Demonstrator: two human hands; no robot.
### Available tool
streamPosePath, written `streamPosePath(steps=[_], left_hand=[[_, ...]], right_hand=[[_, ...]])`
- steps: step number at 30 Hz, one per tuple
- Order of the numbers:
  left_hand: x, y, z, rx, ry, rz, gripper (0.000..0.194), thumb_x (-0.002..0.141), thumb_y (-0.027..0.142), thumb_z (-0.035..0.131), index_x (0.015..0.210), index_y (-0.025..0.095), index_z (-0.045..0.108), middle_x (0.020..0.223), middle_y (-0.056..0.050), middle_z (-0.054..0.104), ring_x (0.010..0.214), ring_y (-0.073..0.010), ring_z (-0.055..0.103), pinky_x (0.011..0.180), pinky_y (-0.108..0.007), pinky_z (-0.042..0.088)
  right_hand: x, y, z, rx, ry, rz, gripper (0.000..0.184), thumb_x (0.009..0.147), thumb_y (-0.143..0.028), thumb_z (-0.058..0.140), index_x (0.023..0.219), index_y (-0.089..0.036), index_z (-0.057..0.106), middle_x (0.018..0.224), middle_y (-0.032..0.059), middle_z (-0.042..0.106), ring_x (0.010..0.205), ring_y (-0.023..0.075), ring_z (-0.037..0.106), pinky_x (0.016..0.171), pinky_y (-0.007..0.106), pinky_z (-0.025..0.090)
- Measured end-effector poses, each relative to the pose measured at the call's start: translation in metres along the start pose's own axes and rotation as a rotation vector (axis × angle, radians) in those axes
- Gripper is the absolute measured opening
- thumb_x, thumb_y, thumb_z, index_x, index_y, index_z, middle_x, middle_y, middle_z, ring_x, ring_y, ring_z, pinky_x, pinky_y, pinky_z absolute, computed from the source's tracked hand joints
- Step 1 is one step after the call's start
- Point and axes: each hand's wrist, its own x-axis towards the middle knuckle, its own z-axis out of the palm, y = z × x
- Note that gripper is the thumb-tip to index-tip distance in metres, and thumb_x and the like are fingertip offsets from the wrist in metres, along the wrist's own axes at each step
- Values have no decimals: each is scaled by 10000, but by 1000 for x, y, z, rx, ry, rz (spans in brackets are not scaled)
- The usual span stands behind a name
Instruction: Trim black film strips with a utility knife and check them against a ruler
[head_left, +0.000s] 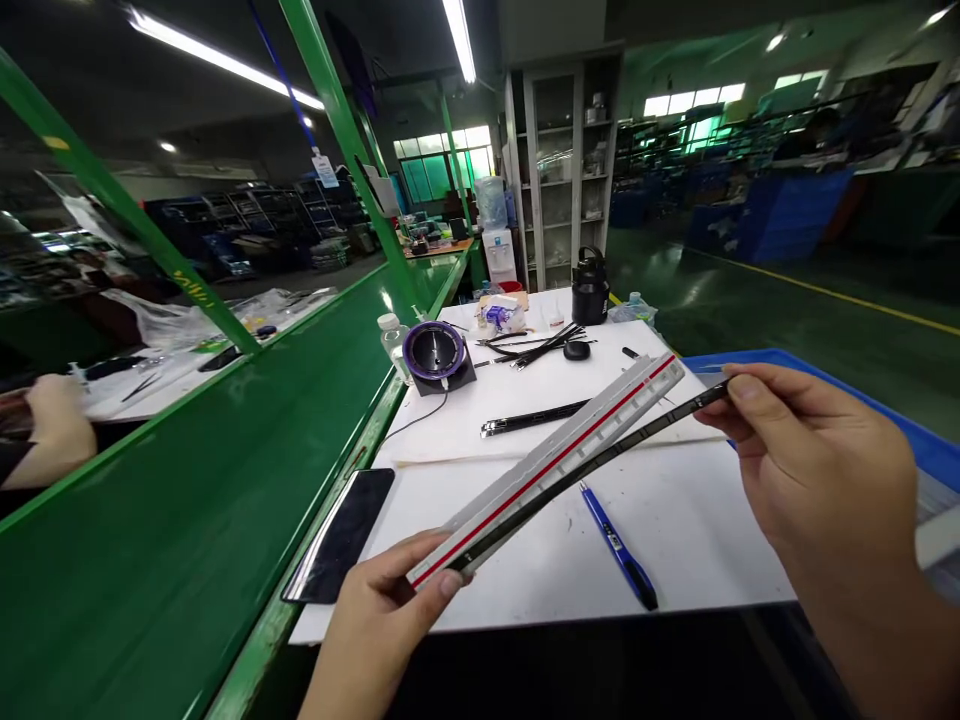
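A glossy black phone (pixel 341 540) lies across the left edge of the table (pixel 712 550), close to the near-left corner. Farther along that edge stands a round fan (pixel 435 350) with a purple rim, a thin dark cable (pixel 412 422) trailing from it towards the edge. Just behind it is a clear bottle (pixel 388 324) with a white cap. A purple-and-white packet (pixel 501 317) sits near the far edge, and a black flask (pixel 591 293) stands upright at the far-right corner, a small rounded black object (pixel 577 350) in front of it. Beyond the far edge stand a water dispenser (pixel 499 257) and a tall glass-doored cabinet (pixel 559 150).
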Motion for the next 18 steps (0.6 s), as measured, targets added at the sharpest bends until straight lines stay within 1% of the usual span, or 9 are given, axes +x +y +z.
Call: streamPosePath(steps=[3, 7, 9, 11, 13, 15, 16, 17, 18], left_hand=[[-1, -6, 5, -38, 24, -15, 425, 755, 557, 741, 1018, 224, 771, 1031, -77, 753, 1003, -312, 648, 911, -364, 483], [-1, -6, 8, -55, 68, -14, 487, 735, 564, 755, 1079, 220, 765, 1048, -88, 750, 999, -319, 646, 919, -380, 480], [-2, -6, 10, -70, 78, -10, 475, 726, 555, 768, 1052, 211, 774, 1012, -93, 753, 976, -314, 652, 890, -371, 496], [-3, -8, 12, -133, 57, -6, 420, 741, 532, 766, 1001, 202, 780, 930, -86, 756, 932, -292, 662, 864, -350, 508], [-3, -12, 19, -242, 38, -23, 375, 766, 501, 756, 983, 196, 776, 872, -77, 754, 909, -274, 671, 866, -337, 523], [-1, -17, 29, -383, 68, -66, 373, 750, 480, 774, 981, 187, 776, 887, -81, 759, 913, -276, 679, 867, -344, 553], [0, -19, 36, -455, 95, -99, 380, 729, 477, 792, 968, 181, 781, 913, -88, 763, 922, -285, 682, 858, -354, 574], [1, -20, 43, -526, 124, -128, 382, 701, 478, 812, 933, 175, 788, 925, -94, 765, 924, -294, 685, 839, -362, 595], [3, -21, 50, -592, 148, -155, 381, 667, 478, 836, 890, 172, 794, 927, -98, 769, 920, -300, 690, 823, -368, 612]], right_hand=[[4, 2, -2, 36, -29, 5, 199, 780, -338, 806, 935, -215, 789, 784, 38, 717, 709, 170, 697, 704, 321, 579], [4, 5, -3, 35, -29, 18, 193, 777, -321, 811, 938, -218, 788, 782, 28, 710, 698, 157, 689, 702, 310, 569], [5, 6, -2, 31, -51, 37, 195, 782, -332, 803, 942, -224, 781, 828, 28, 716, 716, 159, 686, 726, 331, 570], [7, 8, 2, 1, -88, 40, 190, 805, -342, 775, 957, -229, 771, 838, 23, 707, 717, 161, 672, 729, 351, 568], [10, 11, 7, -112, -84, -41, 204, 813, -339, 756, 989, -234, 763, 878, 20, 674, 704, 149, 638, 718, 347, 557], [6, 16, 15, -163, -21, -137, 361, 775, -317, 784, 1123, -247, 722, 971, 18, 605, 731, 135, 596, 759, 335, 545], [0, 19, 19, -126, 15, -140, 482, 753, -314, 801, 1214, -260, 674, 1018, 18, 562, 769, 135, 583, 800, 331, 537], [-10, 21, 23, -27, 37, -87, 620, 734, -312, 817, 1312, -276, 598, 1046, 16, 529, 816, 142, 577, 852, 332, 526], [-23, 24, 28, 92, 31, 24, 685, 748, -339, 808, 1371, -290, 528, 1047, 19, 518, 869, 160, 582, 876, 339, 521]])
